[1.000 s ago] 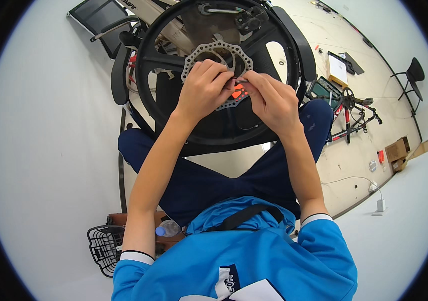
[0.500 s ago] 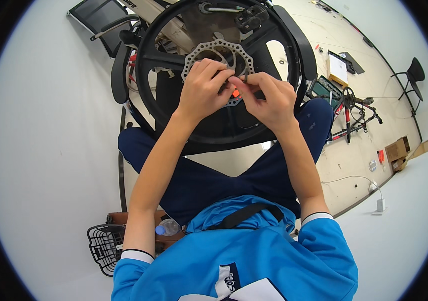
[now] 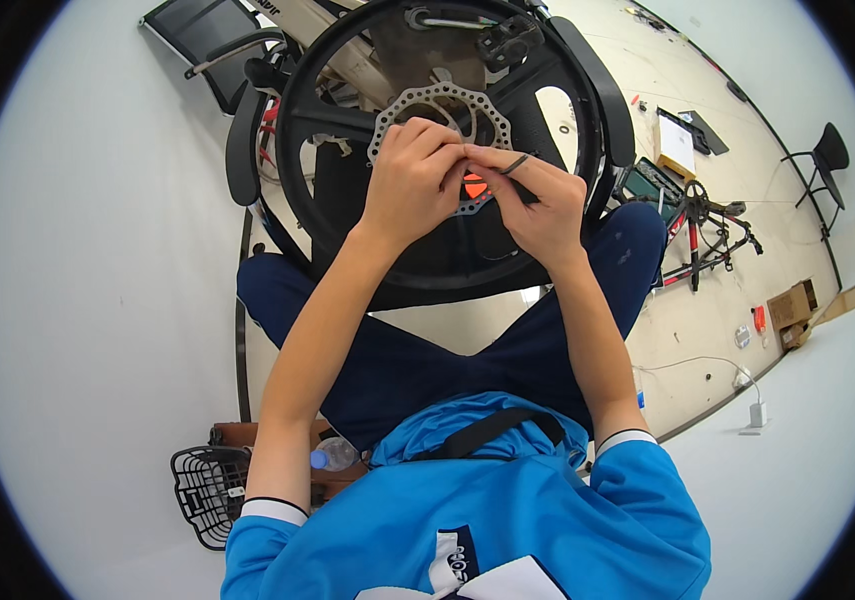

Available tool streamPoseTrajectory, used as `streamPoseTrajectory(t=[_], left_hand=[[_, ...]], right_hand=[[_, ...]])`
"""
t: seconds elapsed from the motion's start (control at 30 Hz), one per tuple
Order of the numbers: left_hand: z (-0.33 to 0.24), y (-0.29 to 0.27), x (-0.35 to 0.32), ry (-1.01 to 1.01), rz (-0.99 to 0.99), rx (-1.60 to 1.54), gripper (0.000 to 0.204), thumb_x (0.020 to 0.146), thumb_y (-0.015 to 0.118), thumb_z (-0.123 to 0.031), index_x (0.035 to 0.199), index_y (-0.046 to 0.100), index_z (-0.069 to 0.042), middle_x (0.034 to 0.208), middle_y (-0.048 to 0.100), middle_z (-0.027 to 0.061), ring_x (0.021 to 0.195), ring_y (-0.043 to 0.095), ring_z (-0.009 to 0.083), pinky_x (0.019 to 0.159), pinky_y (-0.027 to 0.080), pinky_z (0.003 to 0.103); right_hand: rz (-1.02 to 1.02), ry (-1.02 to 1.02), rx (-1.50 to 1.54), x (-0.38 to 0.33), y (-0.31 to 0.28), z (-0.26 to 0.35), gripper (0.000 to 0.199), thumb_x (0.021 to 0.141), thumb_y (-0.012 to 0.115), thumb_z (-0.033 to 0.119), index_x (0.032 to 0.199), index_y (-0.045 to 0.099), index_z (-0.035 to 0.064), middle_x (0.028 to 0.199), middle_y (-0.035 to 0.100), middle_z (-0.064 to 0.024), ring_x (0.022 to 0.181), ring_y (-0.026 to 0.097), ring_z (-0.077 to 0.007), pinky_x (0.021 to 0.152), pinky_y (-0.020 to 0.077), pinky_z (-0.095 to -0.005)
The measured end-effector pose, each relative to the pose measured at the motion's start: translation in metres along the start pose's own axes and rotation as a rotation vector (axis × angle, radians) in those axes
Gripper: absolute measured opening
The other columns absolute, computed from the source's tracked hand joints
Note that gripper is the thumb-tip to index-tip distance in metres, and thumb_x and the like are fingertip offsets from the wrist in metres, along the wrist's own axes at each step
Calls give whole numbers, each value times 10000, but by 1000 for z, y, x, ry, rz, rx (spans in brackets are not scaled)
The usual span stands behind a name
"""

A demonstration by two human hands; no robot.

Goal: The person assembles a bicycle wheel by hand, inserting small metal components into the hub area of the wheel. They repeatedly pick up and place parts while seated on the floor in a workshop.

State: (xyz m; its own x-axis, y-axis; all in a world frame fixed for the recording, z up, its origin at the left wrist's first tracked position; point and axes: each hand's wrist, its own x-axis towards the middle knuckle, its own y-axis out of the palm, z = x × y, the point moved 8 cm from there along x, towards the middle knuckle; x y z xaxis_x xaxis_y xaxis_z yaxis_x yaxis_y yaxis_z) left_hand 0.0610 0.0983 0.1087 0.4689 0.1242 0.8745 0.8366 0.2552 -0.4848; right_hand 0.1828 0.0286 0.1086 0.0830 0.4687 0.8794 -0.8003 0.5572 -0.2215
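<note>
Both my hands meet over a silver brake disc (image 3: 495, 110), a ring full of small holes at the middle of a black spoked wheel (image 3: 297, 180). My right hand (image 3: 539, 200) is closed in a pinch, with a thin dark rod (image 3: 514, 164) showing across its index finger; the rod's other end is hidden. My left hand (image 3: 409, 180) is also closed, its fingertips touching the right ones; whatever is between them cannot be made out. Just below the fingertips, a bright orange part (image 3: 475, 186) shows at the hub. The wheel lies flat before my knees, over a black chair.
A crank arm with a pedal (image 3: 507, 42) lies at the wheel's far side. On the floor to the right are a green tool case (image 3: 639, 185), a red and black bike frame (image 3: 695, 225) and a cardboard box (image 3: 792, 305). A black basket (image 3: 209, 490) and a bottle (image 3: 335, 455) are at lower left.
My right fingers have straightened somewhat and the dark rod now shows farther right along the index finger. More of the orange part is visible. My left hand has barely moved.
</note>
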Motion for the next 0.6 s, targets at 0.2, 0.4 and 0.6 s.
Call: streamPoseTrajectory(t=[0.2,0.4,0.6], left_hand=[[-3,-7,0,-44,-85,-59,173,717,775,-28,883,745,-65,876,705,10,904,644,222,807,474,353],[-1,-5,-3,-66,-96,-131,178,730,732,43,882,739,-50,883,724,50,924,671,254,826,486,365],[-2,-6,-1,-53,-35,-64,193,721,748,35,897,747,-45,901,732,56,935,671,250,832,484,367]], right_hand=[[-81,-19,19,0,0,-8,182,811,820,-6,989,782,-7,951,785,-117,835,763,-177,737,599,-269],[-109,7,23,6,0,-6,172,805,796,-29,972,779,6,973,783,-117,829,766,-190,741,593,-267],[-39,66,99,4,4,-8,194,810,782,-48,996,777,7,983,784,-110,848,762,-169,750,593,-268]])
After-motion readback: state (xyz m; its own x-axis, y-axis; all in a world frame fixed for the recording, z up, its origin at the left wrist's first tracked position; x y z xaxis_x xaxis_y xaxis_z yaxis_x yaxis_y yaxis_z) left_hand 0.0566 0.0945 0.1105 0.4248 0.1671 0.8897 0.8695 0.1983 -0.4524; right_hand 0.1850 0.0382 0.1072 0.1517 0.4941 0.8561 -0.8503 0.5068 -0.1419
